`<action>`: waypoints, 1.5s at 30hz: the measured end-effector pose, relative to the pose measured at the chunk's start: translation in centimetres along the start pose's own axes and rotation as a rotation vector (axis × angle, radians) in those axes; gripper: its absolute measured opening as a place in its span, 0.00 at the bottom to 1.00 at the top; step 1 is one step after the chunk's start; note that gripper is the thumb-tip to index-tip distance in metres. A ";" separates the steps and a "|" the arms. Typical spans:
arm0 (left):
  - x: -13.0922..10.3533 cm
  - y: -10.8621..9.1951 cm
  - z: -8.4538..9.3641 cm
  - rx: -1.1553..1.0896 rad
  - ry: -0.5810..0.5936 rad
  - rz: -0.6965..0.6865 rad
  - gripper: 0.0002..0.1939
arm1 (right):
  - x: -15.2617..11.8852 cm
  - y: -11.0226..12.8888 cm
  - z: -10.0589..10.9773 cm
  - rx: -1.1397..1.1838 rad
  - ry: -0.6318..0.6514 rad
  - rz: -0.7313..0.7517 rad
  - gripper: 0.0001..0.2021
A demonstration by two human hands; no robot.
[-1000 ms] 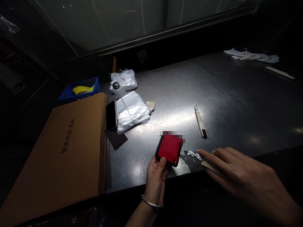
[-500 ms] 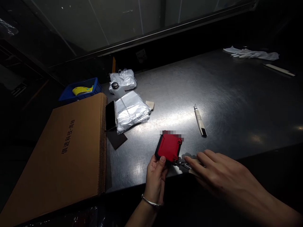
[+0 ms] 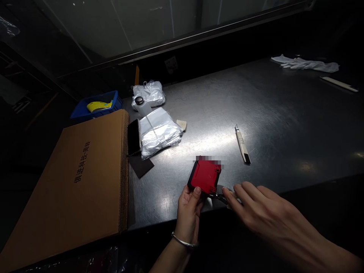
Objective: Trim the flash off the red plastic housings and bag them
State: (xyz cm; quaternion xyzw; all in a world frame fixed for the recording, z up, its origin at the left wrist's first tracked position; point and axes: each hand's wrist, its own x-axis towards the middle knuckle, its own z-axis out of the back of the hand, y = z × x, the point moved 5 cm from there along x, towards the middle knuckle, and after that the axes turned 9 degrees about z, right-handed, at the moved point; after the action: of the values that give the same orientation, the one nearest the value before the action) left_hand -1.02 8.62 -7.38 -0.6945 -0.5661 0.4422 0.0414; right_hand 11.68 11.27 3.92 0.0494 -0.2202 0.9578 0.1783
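My left hand (image 3: 189, 204), with a silver bangle at the wrist, grips a red plastic part with black edges (image 3: 205, 176). Its thumb lies on the red face. In my right hand (image 3: 256, 206) is a small pair of pliers (image 3: 219, 197) with metal jaws; the fingers cover most of its pale handles. The jaws meet the lower right corner of the red part, and whether they bite on it cannot be made out. A craft knife (image 3: 242, 145) with a pale handle lies on the metal table (image 3: 210, 102), beyond my right hand.
Flat cardboard boxes (image 3: 71, 182) are stacked at left, before a blue bin (image 3: 115, 101). Plastic bags (image 3: 160, 131), a phone (image 3: 134, 137), a dispenser bottle (image 3: 143, 107) and a dark sheet (image 3: 140, 167) lie alongside. White gloves (image 3: 307, 64) and another knife (image 3: 338, 83) are far right.
The pliers' jaws have turned slightly and look closer together at the red part's corner. Both hands keep their hold; the whole view has shifted a little.
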 end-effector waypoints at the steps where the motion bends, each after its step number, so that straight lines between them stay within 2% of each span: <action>1: 0.0 0.0 0.0 0.002 -0.002 0.002 0.16 | 0.0 0.1 0.0 -0.013 0.000 0.006 0.19; 5: 0.0 -0.1 -0.1 0.004 -0.006 0.007 0.17 | -0.3 0.3 -0.3 -0.038 0.009 0.026 0.19; 8: 0.0 -0.2 -0.1 0.005 -0.006 0.005 0.17 | -0.8 0.1 -0.6 -0.016 -0.031 0.028 0.19; 11: 0.0 -0.2 -0.1 0.002 -0.003 0.002 0.17 | -1.3 -0.2 -1.1 0.044 -0.077 0.009 0.19; 16: 0.0 -0.3 -0.1 -0.001 0.002 -0.004 0.17 | -1.7 -0.6 -1.8 0.163 -0.072 -0.032 0.18; 23: 0.1 -0.3 -0.2 -0.001 0.014 -0.010 0.16 | -1.0 -0.8 -1.1 0.091 -0.053 -0.017 0.21; 38: 0.0 -0.3 -0.2 0.011 0.001 -0.005 0.18 | -0.7 0.3 -0.8 0.005 -0.034 -0.016 0.19; 45: 0.1 -0.2 -0.1 0.024 0.012 0.005 0.16 | -1.7 -0.5 -1.2 0.151 -0.125 -0.092 0.19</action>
State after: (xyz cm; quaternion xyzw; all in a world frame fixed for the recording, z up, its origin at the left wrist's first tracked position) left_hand -1.12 8.77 -7.24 -0.6979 -0.5587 0.4451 0.0519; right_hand 13.46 11.67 2.72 0.1326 -0.1556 0.9574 0.2037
